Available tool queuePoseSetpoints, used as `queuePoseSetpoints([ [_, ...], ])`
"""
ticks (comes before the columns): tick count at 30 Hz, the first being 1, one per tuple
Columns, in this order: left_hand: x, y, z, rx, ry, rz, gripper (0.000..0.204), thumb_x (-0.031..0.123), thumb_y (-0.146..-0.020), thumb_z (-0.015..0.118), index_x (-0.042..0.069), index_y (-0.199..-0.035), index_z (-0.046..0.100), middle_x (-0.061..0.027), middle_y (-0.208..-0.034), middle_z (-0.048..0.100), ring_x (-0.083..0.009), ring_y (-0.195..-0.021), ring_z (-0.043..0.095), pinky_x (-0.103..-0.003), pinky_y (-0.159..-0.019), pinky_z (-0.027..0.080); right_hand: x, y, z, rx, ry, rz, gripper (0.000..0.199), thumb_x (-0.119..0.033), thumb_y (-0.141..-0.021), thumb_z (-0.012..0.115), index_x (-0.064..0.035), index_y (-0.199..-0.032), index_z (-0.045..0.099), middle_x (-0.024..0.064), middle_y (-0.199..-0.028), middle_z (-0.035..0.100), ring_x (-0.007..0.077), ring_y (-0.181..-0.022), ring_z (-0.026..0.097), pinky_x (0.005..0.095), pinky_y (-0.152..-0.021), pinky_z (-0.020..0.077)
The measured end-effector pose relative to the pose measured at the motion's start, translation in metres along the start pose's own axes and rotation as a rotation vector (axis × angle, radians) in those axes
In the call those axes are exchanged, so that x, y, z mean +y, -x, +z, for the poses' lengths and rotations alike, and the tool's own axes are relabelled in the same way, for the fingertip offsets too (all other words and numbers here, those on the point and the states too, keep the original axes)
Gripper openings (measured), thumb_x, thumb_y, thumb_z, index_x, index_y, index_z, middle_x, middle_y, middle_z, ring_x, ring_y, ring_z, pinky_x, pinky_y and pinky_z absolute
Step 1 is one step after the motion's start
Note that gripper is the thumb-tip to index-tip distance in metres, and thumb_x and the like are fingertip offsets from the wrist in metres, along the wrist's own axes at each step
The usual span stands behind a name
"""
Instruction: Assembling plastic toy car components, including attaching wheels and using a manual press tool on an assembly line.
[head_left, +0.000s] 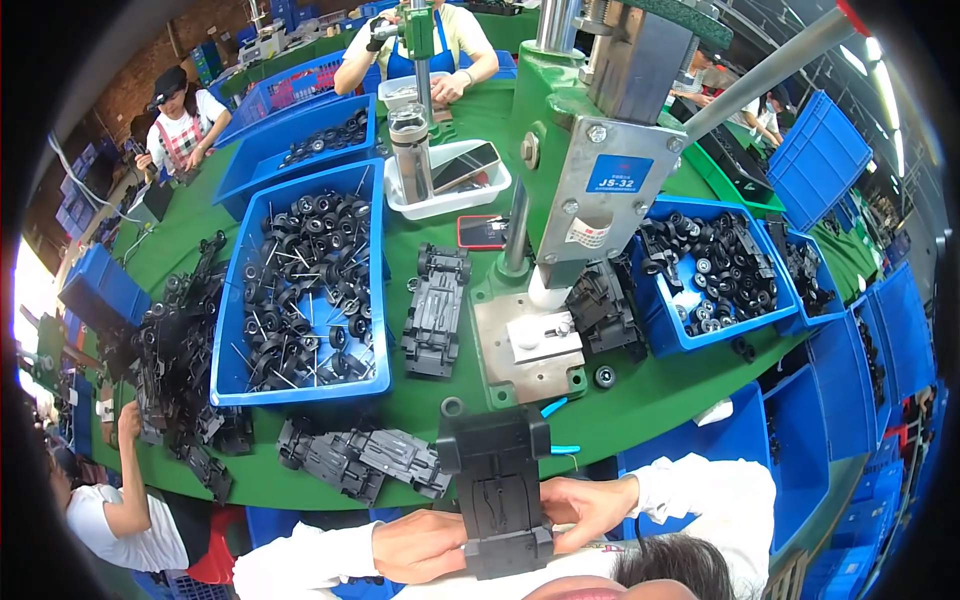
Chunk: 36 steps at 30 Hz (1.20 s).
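Both my hands hold one black plastic toy-car chassis (500, 485) upright in front of me, near the table's front edge. My left hand (420, 545) grips its lower left side. My right hand (585, 510) grips its right side with fingers on the edge. A wheel (452, 407) sticks up at the chassis's top left corner. Behind it, a small press (610, 170) stands on the green table (420, 400), with a white fixture (540, 335) on its metal base plate.
A blue bin of wheels on axles (300, 290) stands left of centre. Black chassis parts lie in a stack (435, 310), in front (360, 460) and heaped at far left (180, 350). Another blue bin (710, 275) of parts stands right. Other people work around the table.
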<state>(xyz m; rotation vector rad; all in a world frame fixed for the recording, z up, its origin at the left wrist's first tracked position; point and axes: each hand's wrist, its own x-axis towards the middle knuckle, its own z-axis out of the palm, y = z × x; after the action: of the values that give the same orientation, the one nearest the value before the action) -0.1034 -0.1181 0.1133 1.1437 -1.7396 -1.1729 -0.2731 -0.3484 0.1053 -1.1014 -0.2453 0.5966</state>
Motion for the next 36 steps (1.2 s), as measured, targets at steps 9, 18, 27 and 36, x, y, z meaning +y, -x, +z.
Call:
queuePoseSetpoints([
  [9,-0.010,0.003,0.006,0.054,0.174,-0.017,0.031,0.015,-0.097,0.045,-0.004,-0.121,0.053,-0.0253,-0.104,0.060,-0.0439,-0.089,0.060,-0.045,-0.078,0.049,0.008,0.006,-0.003,0.106,-0.146,-0.017,0.057,-0.002,-0.089,0.061,0.0002,-0.141,0.037,0.0088,-0.132,0.050,0.0158,-0.122,0.051,0.0336,-0.099,0.0467],
  [18,-0.012,0.007,0.012,0.021,0.126,-0.071,0.024,0.013,-0.097,0.045,-0.005,-0.109,0.054,-0.0249,-0.096,0.061,-0.0430,-0.084,0.059,-0.046,-0.075,0.048,0.008,0.006,0.002,0.047,-0.222,-0.075,0.063,-0.002,-0.092,0.062,0.0016,-0.147,0.032,0.0120,-0.144,0.045,0.0171,-0.129,0.047,0.0369,-0.107,0.0416],
  [27,0.000,-0.004,0.011,-0.013,0.149,-0.002,0.024,0.015,-0.099,0.047,-0.003,-0.113,0.056,-0.0226,-0.093,0.062,-0.0413,-0.083,0.058,-0.047,-0.076,0.047,0.014,0.011,0.007,-0.003,-0.376,-0.050,0.064,0.006,-0.088,0.064,0.0018,-0.145,0.036,0.0121,-0.143,0.046,0.0172,-0.130,0.046,0.0364,-0.109,0.0394],
  [36,-0.010,-0.014,0.020,0.131,0.321,-0.024,0.020,0.013,-0.096,0.048,-0.006,-0.090,0.053,-0.0236,-0.080,0.054,-0.0411,-0.074,0.056,-0.047,-0.067,0.043,0.006,0.018,0.003,0.147,-0.285,-0.015,0.060,-0.002,-0.092,0.061,0.0015,-0.146,0.035,0.0104,-0.139,0.048,0.0163,-0.127,0.047,0.0343,-0.105,0.0409],
])
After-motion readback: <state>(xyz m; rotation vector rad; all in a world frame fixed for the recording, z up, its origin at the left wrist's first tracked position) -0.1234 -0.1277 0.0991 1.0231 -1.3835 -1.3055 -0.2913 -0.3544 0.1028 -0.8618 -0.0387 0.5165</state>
